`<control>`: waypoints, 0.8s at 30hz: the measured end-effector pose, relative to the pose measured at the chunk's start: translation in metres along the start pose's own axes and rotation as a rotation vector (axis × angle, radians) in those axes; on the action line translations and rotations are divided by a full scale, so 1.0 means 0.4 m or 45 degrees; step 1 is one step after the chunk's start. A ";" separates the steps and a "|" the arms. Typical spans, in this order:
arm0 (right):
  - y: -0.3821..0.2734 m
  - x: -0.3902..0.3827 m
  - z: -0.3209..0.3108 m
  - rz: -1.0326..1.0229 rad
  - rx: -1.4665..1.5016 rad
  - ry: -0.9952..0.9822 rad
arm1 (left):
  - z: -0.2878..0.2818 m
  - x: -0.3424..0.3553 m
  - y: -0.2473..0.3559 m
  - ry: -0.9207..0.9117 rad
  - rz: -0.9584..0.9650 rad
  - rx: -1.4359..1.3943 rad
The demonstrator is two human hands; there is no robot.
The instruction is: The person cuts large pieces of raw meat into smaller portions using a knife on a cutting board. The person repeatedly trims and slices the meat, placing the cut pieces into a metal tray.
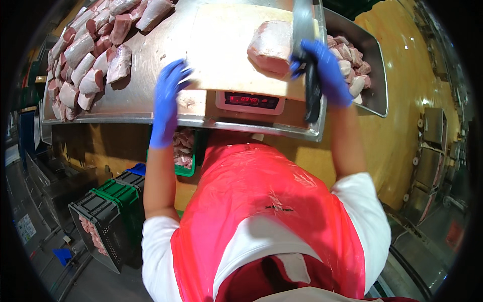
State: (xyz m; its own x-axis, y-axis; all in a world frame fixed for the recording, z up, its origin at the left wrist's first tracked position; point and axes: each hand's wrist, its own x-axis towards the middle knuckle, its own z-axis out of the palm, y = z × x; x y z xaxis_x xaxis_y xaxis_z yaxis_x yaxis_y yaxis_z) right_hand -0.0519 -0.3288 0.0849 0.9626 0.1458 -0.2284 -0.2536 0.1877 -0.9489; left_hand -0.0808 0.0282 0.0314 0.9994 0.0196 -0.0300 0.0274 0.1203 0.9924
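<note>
My right hand (322, 68), in a blue glove, grips the black handle of a broad-bladed knife (303, 22). Its blade points away from me, close along the right side of a thick, pale piece of meat (270, 46). That piece lies on a white cutting board (221, 55). Also gloved in blue, my left hand (171, 85) hovers at the board's left edge, fingers stretched and apart, holding nothing. A small scale (250, 102) with a lit red display shows at the board's near edge.
Many meat pieces (83, 60) are heaped on the metal table (138, 95) at far left. A deep metal tray (378, 75) with cut chunks stands at right. Below the table are a green crate (185, 170) of meat and stacked crates (113, 201) at lower left.
</note>
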 end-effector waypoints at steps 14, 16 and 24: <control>0.107 0.133 -0.553 -0.405 0.610 0.988 | 0.343 0.300 0.030 -0.825 -0.280 -0.529; 0.098 0.084 -0.654 -0.395 0.516 1.019 | 0.128 0.336 0.015 -0.509 -0.096 -0.223; 0.103 0.029 -0.273 -0.048 0.380 0.890 | -0.729 0.598 -0.197 0.602 -0.613 2.245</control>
State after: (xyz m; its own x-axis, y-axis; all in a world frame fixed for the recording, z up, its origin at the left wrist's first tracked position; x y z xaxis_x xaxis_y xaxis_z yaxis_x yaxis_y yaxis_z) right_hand -0.0408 -0.4256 0.0195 0.7824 -0.4964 -0.3762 -0.1391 0.4494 -0.8824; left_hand 0.1494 0.3126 -0.0889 0.8211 0.5702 -0.0265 0.5609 -0.8145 -0.1483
